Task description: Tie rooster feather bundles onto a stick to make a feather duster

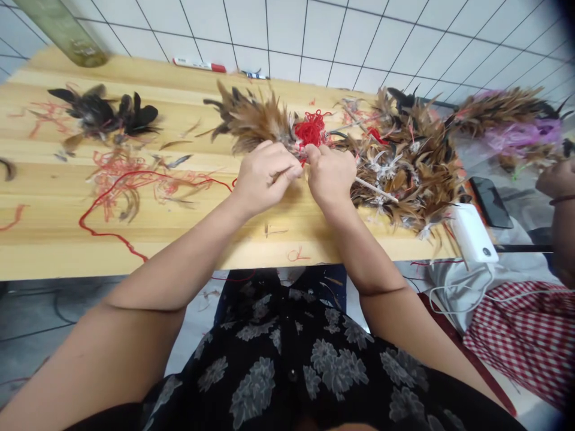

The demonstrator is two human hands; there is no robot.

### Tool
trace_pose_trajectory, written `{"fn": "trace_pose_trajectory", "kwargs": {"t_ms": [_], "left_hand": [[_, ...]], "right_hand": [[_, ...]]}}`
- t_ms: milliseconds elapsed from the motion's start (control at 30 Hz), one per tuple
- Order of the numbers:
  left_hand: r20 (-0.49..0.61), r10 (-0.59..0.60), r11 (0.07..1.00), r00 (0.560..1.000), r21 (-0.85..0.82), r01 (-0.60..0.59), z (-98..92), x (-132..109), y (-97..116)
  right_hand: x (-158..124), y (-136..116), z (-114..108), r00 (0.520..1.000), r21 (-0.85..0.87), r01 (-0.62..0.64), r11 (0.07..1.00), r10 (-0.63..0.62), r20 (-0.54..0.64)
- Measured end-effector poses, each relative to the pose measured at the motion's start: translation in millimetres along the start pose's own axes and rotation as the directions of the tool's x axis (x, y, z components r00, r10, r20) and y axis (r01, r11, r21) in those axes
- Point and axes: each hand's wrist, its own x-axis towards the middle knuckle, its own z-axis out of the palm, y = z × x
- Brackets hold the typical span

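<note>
My left hand is closed in a pinch near the middle of the table, where a long strand of red yarn runs up to it from the front edge. Right beside it, my right hand is a fist, with a pale thin stick coming out on its right side. A brown feather bundle lies just beyond my left hand, its bound end towards both hands. Behind my fingers sits a tangle of red yarn. What lies between the fingertips is mostly hidden.
A heap of brown feathers spreads to the right, near a white device with a cable and a dark phone. Black feathers and pink thread scraps lie left. Another person's hand shows at far right.
</note>
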Motion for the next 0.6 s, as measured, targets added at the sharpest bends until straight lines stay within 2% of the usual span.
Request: {"fn": "trace_pose_trajectory", "kwargs": {"t_ms": [133,267,367,467,533,600], "left_hand": [[0.027,-0.254,0.933,0.967,-0.256,0.252,3.8,-2.7,13.1],[0.001,-0.466,0.791,0.885,-0.449,0.417,13.8,-4.2,13.5],[0.015,-0.506,0.755,0.862,-0.476,0.451,21.0,-6.9,8.2],[0.035,-0.515,0.766,0.856,-0.429,0.478,24.2,-9.7,2.9],[0.055,-0.495,0.807,0.867,-0.341,0.482,23.6,-9.7,-0.8],[0.06,-0.432,0.869,0.9,-0.238,0.433,22.1,-7.8,-5.1]], "right_hand": [[-1.7,3.4,-0.4,0.993,-0.013,-0.108,0.994,0.107,-0.045],[-1.1,7.2,-2.0,0.979,0.039,-0.192,0.981,0.194,-0.063],[1.7,13.1,5.1,0.961,0.171,-0.239,0.956,0.258,-0.097],[5.9,20.4,18.3,0.949,0.336,-0.231,0.913,0.287,-0.127],[8.4,23.4,25.6,0.947,0.423,-0.214,0.88,0.293,-0.131],[9.8,23.6,28.7,0.95,0.466,-0.208,0.86,0.291,-0.113]]}}
